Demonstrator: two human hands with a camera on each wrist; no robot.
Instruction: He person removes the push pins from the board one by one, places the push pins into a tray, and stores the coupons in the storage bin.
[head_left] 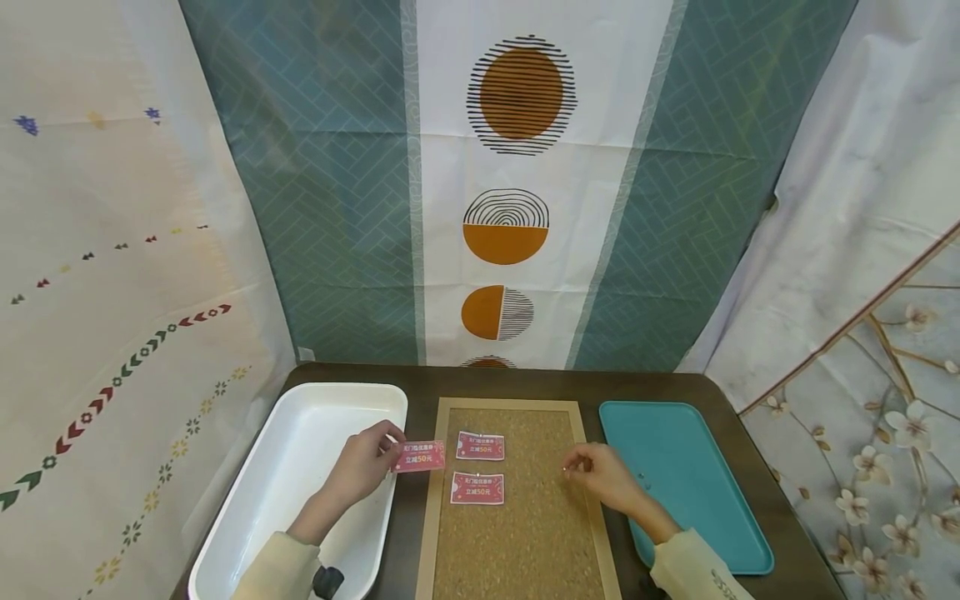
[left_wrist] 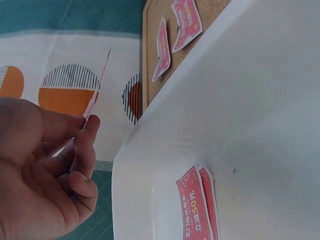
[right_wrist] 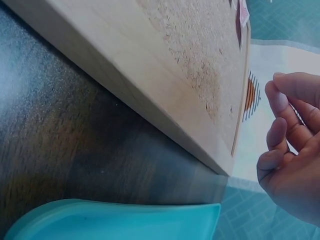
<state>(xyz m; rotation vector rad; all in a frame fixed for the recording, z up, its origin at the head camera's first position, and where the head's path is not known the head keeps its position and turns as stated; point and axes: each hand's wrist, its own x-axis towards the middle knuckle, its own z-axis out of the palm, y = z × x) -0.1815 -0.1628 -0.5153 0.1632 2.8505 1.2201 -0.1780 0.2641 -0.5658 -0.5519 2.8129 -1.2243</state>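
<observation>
My left hand (head_left: 363, 462) pinches one end of a pink printed coupon (head_left: 420, 456) between thumb and fingers. It holds the coupon over the gap between the white tray and the corkboard (head_left: 540, 533); in the left wrist view the coupon (left_wrist: 93, 100) appears edge-on. Two like coupons sit on the board's left half, an upper coupon (head_left: 481, 447) and a lower coupon (head_left: 477, 489), each with a small pin at its top edge. Over the board's right side, my right hand (head_left: 603, 477) has thumb and forefinger pinched together. A tiny bright speck, seemingly a pin (head_left: 564, 470), shows at its fingertips.
At left stands a white tray (head_left: 300, 417) holding more pink coupons (left_wrist: 195, 205). A teal tray (head_left: 697, 483) at right has several tiny pins (head_left: 642, 477) in it. All rest on a dark wooden table (head_left: 525, 382), with patterned cloths hanging behind and at both sides.
</observation>
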